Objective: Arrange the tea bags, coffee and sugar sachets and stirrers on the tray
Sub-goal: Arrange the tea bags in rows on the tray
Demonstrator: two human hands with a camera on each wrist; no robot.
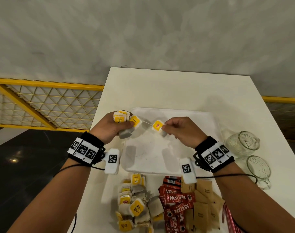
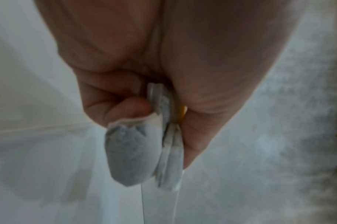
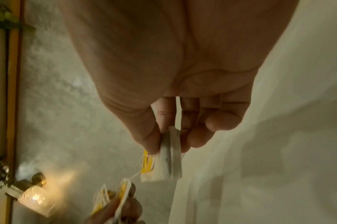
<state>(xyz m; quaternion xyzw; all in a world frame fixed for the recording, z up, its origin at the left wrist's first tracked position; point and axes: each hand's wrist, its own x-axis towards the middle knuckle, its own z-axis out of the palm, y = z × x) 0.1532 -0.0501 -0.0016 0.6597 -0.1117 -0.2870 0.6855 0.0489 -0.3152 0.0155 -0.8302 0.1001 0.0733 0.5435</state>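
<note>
We find the left hand (image 1: 109, 127) clamped on a bunch of tea bags (image 1: 121, 117). A thread, apparently taut, runs from it to one tea bag (image 1: 158, 126) pinched in the right hand (image 1: 182, 130). Both hover apart over the tray (image 1: 202, 118). Below the wrists lie loose tea bags (image 1: 135, 204), coffee sachets (image 1: 178, 199), sugar sachets (image 1: 203, 204).

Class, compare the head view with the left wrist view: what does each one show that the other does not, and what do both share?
Only the head view shows the right hand pinching a yellow-tagged tea bag over the white rectangular tray, plus the red coffee sachets and two clear glass mugs. Only the left wrist view shows the grey pouches' edges pressed together under the fingers. Both show the left hand gripping a bundle of tea bags.
</note>
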